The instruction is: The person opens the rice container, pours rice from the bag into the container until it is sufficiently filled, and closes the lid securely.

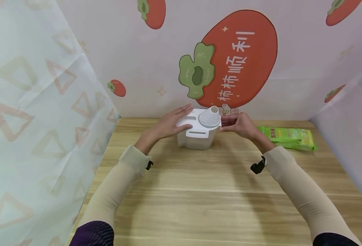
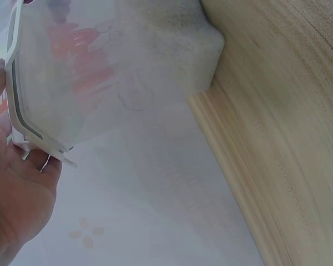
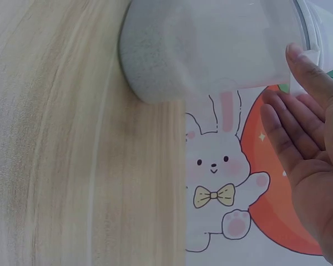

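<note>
A translucent plastic storage container [image 1: 199,142] with a white lid [image 1: 188,120] stands on the table near the back wall. A cone-shaped white spout [image 1: 210,117] rises from the lid's right side, and a slotted latch [image 1: 197,133] hangs at the front. Pale grainy contents [image 3: 155,72] lie in its bottom. My left hand [image 1: 172,123] grips the lid's left end, thumb at the front edge and fingers toward the back. On the right side, my right hand [image 1: 237,124] has its thumb against a white side latch [image 3: 297,82], its other fingers extended close beside it.
A green packet [image 1: 290,138] lies on the wooden table [image 1: 196,205] to the right of the container. Behind rises a wall covering [image 1: 156,61] printed with persimmons, and a patterned sheet [image 1: 39,123] closes off the left side.
</note>
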Action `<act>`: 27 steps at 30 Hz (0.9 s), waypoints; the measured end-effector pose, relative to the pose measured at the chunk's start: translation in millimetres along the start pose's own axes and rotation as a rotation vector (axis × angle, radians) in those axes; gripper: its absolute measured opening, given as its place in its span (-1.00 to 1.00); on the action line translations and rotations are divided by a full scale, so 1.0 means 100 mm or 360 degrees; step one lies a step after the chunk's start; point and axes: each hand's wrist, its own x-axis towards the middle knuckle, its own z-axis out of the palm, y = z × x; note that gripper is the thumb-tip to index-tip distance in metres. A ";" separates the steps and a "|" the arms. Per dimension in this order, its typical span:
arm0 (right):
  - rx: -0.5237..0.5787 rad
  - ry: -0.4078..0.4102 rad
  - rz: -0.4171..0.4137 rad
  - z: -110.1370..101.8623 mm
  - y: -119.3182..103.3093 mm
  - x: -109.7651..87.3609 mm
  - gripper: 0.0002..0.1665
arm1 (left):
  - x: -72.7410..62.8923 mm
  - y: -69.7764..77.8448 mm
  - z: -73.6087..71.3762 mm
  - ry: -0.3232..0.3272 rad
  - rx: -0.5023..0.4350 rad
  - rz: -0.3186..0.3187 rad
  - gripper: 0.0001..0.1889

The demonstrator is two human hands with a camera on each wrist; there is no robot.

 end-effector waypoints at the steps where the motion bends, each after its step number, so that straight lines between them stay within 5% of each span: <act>1: 0.0005 0.0005 -0.0001 0.00 0.01 0.00 -0.43 | 0.00 0.00 0.00 0.0001 0.0000 0.0001 -0.18; 27: -0.0031 0.0051 -0.0017 0.07 0.08 -0.02 -0.37 | 0.00 0.01 0.01 -0.0002 -0.0063 -0.0059 -0.19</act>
